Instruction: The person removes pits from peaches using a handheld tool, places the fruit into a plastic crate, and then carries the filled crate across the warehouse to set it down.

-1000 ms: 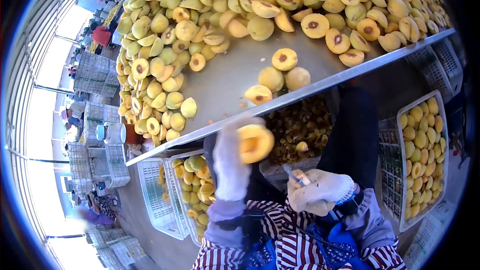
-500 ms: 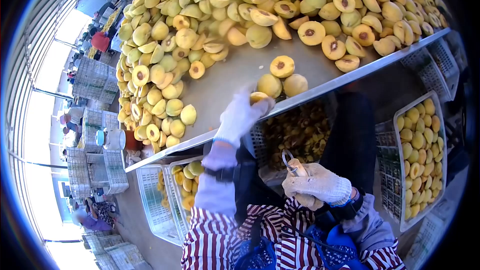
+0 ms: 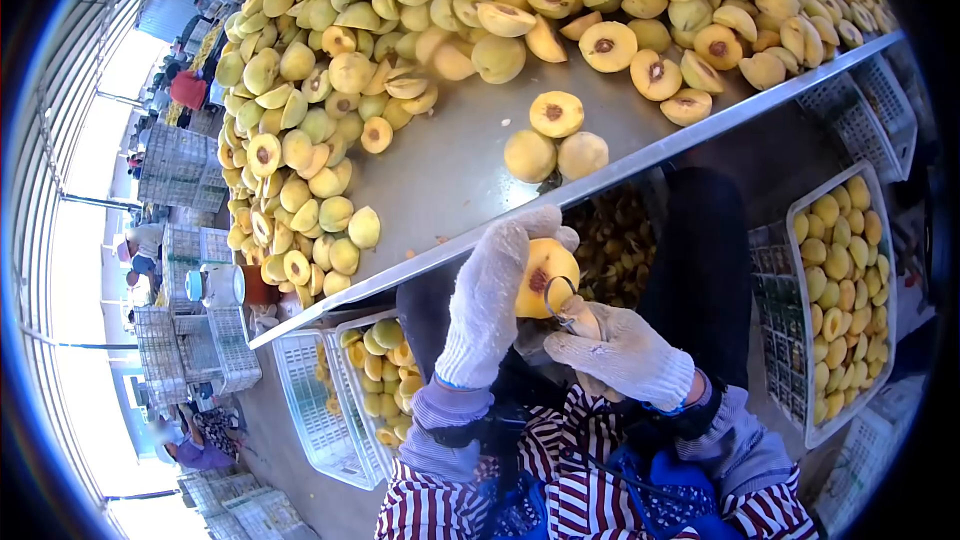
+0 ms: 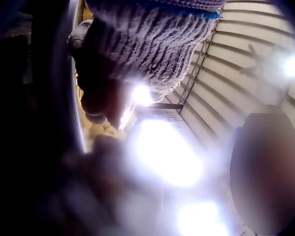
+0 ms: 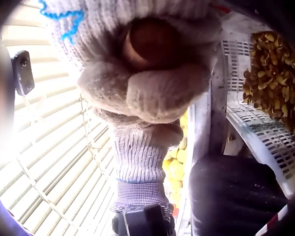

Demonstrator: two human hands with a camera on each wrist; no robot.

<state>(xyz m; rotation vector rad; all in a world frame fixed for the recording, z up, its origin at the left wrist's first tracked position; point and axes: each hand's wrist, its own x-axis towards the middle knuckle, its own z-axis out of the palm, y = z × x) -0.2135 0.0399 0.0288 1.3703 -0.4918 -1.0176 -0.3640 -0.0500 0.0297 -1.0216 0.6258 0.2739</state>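
My gloved left hand [image 3: 485,310] holds a yellow peach half [image 3: 545,275] just below the table edge, cut face toward me with the brown stone showing. My gloved right hand [image 3: 635,355] grips the wooden handle [image 3: 590,320] of a pitting knife. Its looped metal blade [image 3: 560,286] overlaps the lower part of the cut face in the head view. From the right wrist, the handle's round end [image 5: 152,46] shows inside the curled fingers. The left wrist view is dark and glary, with the left glove [image 4: 147,49] at the top.
Peach halves [image 3: 350,70] heap on the metal table [image 3: 440,180]; three lie near its edge [image 3: 555,115]. Below stands a crate of brown scraps [image 3: 615,250]. Crates of peach halves stand left [image 3: 375,370] and right [image 3: 840,290]. Other people and stacked crates are farther left.
The hollowed half held earlier has left my left hand. That hand picked another half from the table edge and brought it back to the knife. My right hand keeps its grip.
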